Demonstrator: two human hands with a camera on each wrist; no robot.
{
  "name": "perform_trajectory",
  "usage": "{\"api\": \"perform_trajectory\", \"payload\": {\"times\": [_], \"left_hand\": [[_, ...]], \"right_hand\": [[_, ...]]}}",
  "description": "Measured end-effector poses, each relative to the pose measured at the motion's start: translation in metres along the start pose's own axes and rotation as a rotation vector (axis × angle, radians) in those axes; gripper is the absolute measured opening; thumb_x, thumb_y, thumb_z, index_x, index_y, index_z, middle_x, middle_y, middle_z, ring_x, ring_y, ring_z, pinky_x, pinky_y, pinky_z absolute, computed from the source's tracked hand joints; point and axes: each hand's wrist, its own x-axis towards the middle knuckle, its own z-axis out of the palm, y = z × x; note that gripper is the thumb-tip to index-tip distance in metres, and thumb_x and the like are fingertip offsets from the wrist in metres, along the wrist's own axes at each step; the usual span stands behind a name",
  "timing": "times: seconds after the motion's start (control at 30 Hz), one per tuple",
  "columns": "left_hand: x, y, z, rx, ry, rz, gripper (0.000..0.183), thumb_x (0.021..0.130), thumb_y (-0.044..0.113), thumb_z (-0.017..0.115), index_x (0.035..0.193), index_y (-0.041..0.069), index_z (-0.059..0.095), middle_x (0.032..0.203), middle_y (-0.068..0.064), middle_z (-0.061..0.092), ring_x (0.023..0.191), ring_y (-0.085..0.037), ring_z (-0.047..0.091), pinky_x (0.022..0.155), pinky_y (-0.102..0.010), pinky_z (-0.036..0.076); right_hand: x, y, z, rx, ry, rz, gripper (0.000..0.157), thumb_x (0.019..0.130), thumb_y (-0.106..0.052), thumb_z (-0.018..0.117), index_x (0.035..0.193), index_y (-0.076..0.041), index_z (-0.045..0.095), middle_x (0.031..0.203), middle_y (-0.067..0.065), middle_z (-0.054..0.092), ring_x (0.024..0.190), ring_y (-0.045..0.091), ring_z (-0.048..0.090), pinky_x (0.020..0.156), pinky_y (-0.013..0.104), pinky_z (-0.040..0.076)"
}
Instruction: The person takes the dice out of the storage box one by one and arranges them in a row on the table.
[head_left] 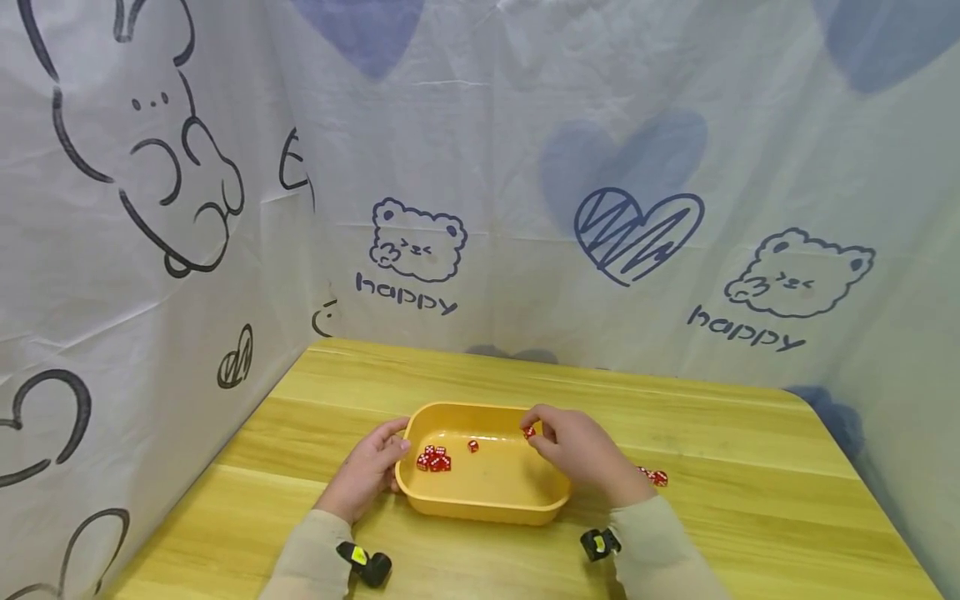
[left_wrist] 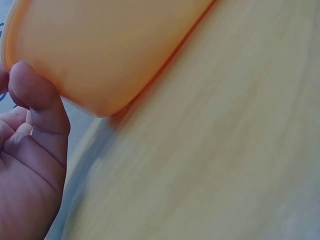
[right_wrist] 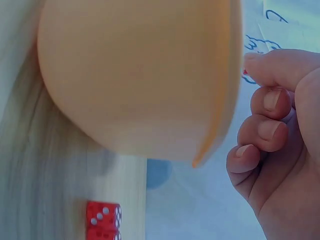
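A yellow plastic tub point(head_left: 487, 506) stands on the wooden table. My left hand point(head_left: 367, 467) grips its left end, the thumb on the rim; the left wrist view also has that thumb against the tub's wall point(left_wrist: 100, 60). Above the tub's right side, my right hand point(head_left: 573, 446) pinches a red die point(head_left: 529, 432) between thumb and fingers. In the right wrist view only a red sliver of this die shows at the fingertips. Inside the tub, a cluster of several red dice point(head_left: 433, 459) lies at the left, and a single die point(head_left: 473, 447) sits nearer the middle.
More red dice point(head_left: 658, 477) lie on the table point(head_left: 750, 500) to the right of the tub, partly hidden behind my right forearm. White printed cloth point(head_left: 525, 208) hangs behind the table and along its left side. Each wrist wears a black camera strap.
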Motion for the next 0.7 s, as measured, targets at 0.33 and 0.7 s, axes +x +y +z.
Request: {"api": "perform_trajectory", "payload": {"times": [0.33,0.7], "left_hand": [[0.000,-0.002,-0.001,-0.001,-0.005,0.007,0.050,0.105,0.014,0.054,0.152,0.004,0.039,0.103,-0.014,0.051,0.066,-0.015,0.052,0.054,-0.022,0.049],[-0.001,0.000,-0.001,0.006,-0.013,0.010,0.050,0.106,0.015,0.054,0.152,0.005,0.039,0.104,-0.014,0.051,0.066,-0.014,0.052,0.055,-0.022,0.049]], "right_hand": [[-0.010,0.014,-0.009,0.044,0.019,0.030,0.018,0.098,-0.019,0.066,0.116,-0.020,0.068,0.065,-0.004,0.048,0.054,0.012,0.043,0.052,0.027,0.039],[-0.029,0.039,-0.020,0.084,0.055,0.128,0.019,0.098,-0.018,0.066,0.117,-0.019,0.067,0.067,-0.001,0.050,0.056,0.015,0.046,0.052,0.029,0.041]]}}
